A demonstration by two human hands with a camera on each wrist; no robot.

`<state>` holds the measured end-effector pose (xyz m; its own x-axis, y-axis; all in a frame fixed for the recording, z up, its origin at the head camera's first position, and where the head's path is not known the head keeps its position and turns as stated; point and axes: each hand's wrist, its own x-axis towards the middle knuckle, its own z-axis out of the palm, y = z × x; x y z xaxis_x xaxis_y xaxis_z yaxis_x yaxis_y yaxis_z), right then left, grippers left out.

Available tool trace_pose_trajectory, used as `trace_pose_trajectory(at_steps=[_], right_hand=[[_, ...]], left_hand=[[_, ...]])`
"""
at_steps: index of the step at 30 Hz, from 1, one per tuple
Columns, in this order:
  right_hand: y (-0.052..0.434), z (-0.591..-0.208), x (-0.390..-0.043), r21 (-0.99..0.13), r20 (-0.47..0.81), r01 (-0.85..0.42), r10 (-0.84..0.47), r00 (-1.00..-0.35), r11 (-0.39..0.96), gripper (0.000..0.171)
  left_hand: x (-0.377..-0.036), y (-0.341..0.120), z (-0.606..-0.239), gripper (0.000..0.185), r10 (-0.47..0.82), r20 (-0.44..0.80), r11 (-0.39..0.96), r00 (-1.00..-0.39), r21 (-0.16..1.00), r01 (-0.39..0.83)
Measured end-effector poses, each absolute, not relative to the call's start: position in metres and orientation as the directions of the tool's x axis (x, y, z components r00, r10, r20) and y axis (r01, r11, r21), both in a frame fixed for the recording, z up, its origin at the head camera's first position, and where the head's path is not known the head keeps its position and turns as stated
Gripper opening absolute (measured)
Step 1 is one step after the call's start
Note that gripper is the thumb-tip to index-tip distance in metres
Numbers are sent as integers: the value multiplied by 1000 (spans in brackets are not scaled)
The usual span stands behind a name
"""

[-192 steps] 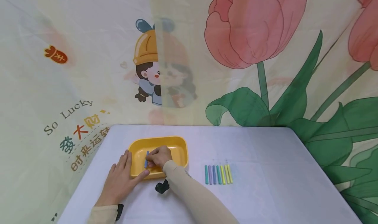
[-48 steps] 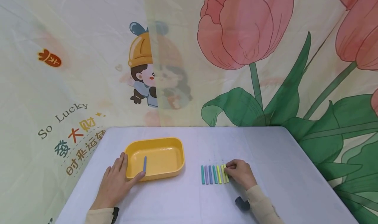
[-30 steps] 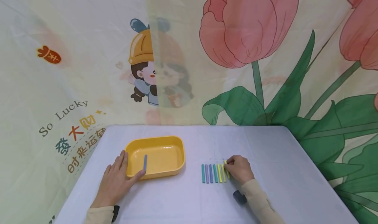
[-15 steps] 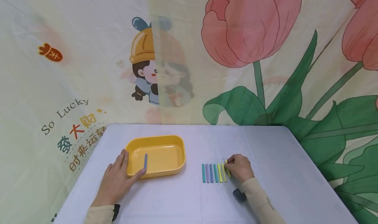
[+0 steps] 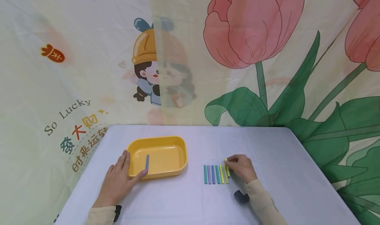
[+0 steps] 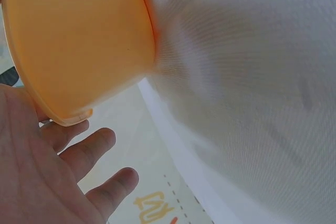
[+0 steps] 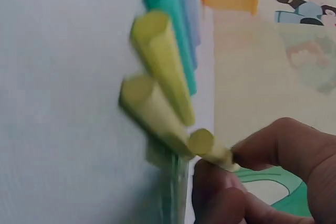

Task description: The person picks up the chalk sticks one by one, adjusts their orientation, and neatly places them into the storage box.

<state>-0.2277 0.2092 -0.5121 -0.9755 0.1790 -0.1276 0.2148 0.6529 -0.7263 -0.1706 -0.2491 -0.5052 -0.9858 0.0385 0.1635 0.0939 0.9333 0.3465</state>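
My right hand [image 5: 242, 168] pinches a yellow chalk stick [image 7: 212, 148] between thumb and fingers. It is raised at the right end of a row, close to another yellow chalk stick [image 7: 152, 108]. The row lies on the table, with a green chalk stick [image 5: 205, 174] at its left end, then purple, blue, green and yellow ones. My left hand [image 5: 115, 182] rests against the left side of the yellow tray [image 5: 184, 162], fingers extended and thumb at its front rim. Inside the tray lies a blue chalk stick [image 5: 147, 161], its lower end near the thumb.
A white cloth covers the table [image 5: 166, 202]. Its far edge meets a printed curtain [image 5: 184, 53] with tulips and a cartoon figure. A dark camera piece [image 5: 241, 197] sits beside the right wrist, just above the tabletop.
My right hand has gone from the blue chalk in the tray to the row's right end. The yellow chalk there is now tilted up out of line. My left hand stays at the tray.
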Motion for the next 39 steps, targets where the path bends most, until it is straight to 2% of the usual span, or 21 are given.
trace_pose_trajectory(at_steps=[7, 14, 20, 29, 36, 39], right_hand=[[198, -514, -229, -855, -179, 242, 176, -968, 459, 31], [181, -503, -229, -900, -206, 242, 137, -969, 363, 33], [162, -491, -229, -953, -194, 215, 112, -975, 213, 38], [124, -484, -228, -975, -179, 181, 28, -983, 129, 37], [87, -481, -223, -986, -168, 168, -49, -985, 0, 39], [72, -480, -223, -986, -164, 165, -71, -984, -6, 39]], left_hand=[[-170, -249, -505, 113, 39, 161, 929, -986, 359, 95], [-170, -248, -503, 114, 38, 155, 931, -987, 354, 91], [-170, -247, -503, 114, 33, 147, 936, -989, 343, 82], [-170, -248, -505, 114, 34, 149, 934, -988, 348, 85], [-169, -248, -504, 114, 32, 146, 932, -989, 354, 83], [-169, -247, -504, 115, 32, 145, 930, -989, 359, 82]])
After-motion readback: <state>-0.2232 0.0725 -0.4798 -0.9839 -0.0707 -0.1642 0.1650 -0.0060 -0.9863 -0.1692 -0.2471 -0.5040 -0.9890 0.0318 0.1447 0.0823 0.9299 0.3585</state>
